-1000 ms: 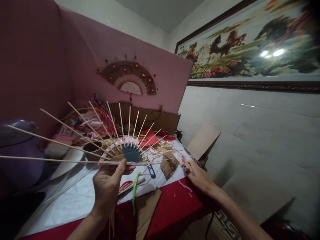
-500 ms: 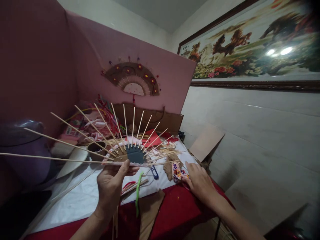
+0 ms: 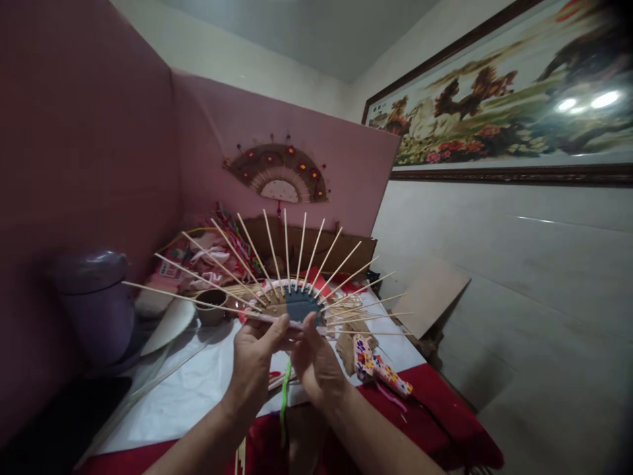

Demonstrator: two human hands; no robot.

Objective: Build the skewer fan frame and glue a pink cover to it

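A half-round cardboard fan frame (image 3: 275, 310) is held up over the table, with several thin wooden sticks fanning out from its curved edge. Part of its face is covered by a dark blue-grey patch (image 3: 302, 305). My left hand (image 3: 254, 349) grips the straight lower edge, thumb on the near face. Close beside it, my right hand (image 3: 316, 363) pinches the same edge, its thumb near the patch. The fingers behind the board are mostly hidden. A flower-patterned glue gun (image 3: 368, 359) lies on the table to the right of my right hand.
A finished fan (image 3: 281, 175) hangs on the pink panel (image 3: 346, 158) at the back. Left stand a brown cup (image 3: 211, 313) and a lidded purple bin (image 3: 96, 310). A green pipe cleaner (image 3: 285, 402) lies below my hands. Cardboard (image 3: 430, 297) leans against the right wall.
My right hand has left the flower-patterned thing at the right and now grips the fan frame beside my left hand. The view has shifted, and the frame appears farther right.
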